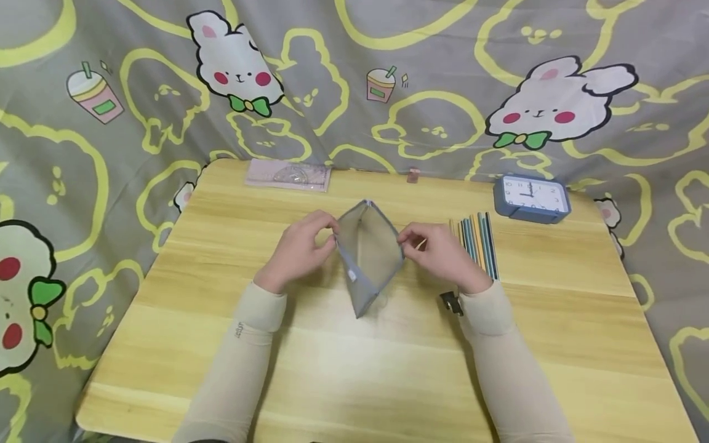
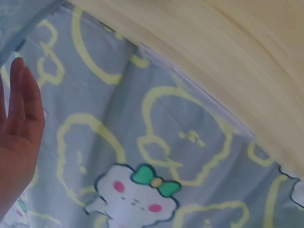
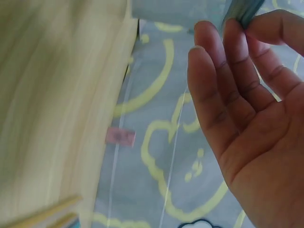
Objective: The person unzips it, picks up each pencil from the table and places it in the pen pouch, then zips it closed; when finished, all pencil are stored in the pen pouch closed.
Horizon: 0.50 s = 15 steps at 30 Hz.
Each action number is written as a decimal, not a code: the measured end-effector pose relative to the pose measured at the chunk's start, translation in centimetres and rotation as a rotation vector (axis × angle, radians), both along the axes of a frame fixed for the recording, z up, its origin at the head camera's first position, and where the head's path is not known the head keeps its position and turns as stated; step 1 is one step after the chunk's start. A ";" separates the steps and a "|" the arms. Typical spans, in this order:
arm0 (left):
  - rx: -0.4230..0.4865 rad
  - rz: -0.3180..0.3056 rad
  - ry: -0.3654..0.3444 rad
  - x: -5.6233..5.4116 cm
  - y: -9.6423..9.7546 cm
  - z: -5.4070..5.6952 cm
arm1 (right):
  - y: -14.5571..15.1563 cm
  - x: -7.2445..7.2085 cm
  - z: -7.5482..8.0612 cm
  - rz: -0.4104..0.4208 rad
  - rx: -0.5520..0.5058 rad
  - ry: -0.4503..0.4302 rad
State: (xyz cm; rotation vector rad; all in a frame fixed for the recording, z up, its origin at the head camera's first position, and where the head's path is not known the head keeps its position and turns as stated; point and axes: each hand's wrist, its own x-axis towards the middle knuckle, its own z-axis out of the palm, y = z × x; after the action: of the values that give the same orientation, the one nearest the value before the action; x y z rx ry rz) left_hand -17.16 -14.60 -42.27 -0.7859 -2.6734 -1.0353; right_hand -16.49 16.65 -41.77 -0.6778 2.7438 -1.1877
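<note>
The left hand [image 1: 299, 249] pinches the left lip of a grey pencil pouch [image 1: 368, 255] while the right hand [image 1: 443, 255] pinches the right lip, the two hands drawing the mouth apart so that it gapes in a long diamond. In the right wrist view the thumb and forefinger close on the bluish-grey edge of the fabric, with the other fingers [image 3: 213, 90] held straight and loose beside it; the left wrist view shows only the heel and edge of the left hand and none of its grasp. The pouch stands on its narrow base at the middle of the wooden table [image 1: 388, 369], between the two hands, its far corner raised and its near corner pointing toward the person. Its inside shows a pale, plain lining, a darker grey band along the rim, and a small white tag on the left inner wall; nothing can be made out inside it. Just to the right of the right hand lies a row of colored pencils [image 1: 477, 243], side by side. Farther right, near the table's back edge, stands a blue alarm clock [image 1: 532, 197]. At the back left lies a pink ruler set [image 1: 288, 175], and a small pink eraser [image 1: 412, 176] rests at the back edge. A grey cloth printed with rabbits [image 1: 554, 104] hangs behind.
</note>
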 end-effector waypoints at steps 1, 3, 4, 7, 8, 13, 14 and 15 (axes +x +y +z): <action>0.008 0.005 0.006 -0.2 -0.1 0.1 | 0.5 -0.1 0.0 -0.019 0.001 -0.001; 0.024 0.013 0.019 -0.7 -0.2 0.2 | 1.4 -0.1 0.1 -0.056 0.007 0.006; 0.031 0.014 0.022 -0.9 -0.2 0.2 | 1.8 -0.1 0.1 -0.067 0.012 0.014; 0.033 0.007 0.011 -1.1 0.0 0.4 | 2.4 0.0 0.6 -0.079 0.016 0.026; 0.026 0.004 0.006 -1.0 0.1 0.4 | 2.4 0.0 0.7 -0.072 0.017 0.028; 0.010 0.035 0.009 -0.5 -1.0 0.6 | 2.6 -0.7 0.8 -0.059 0.050 0.021; 0.006 0.049 0.016 -0.4 -1.4 0.5 | 2.7 -0.8 0.7 -0.067 0.060 0.017; 0.004 0.059 0.021 -0.4 -1.7 0.5 | 2.9 -1.0 0.6 -0.074 0.068 0.009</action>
State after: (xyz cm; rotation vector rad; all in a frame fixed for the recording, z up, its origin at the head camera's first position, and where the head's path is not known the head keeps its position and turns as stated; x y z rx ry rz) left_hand -17.59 -16.29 -41.81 -0.7092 -2.6590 -1.0116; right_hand -17.46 19.60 -41.21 -0.5810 2.8255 -1.1012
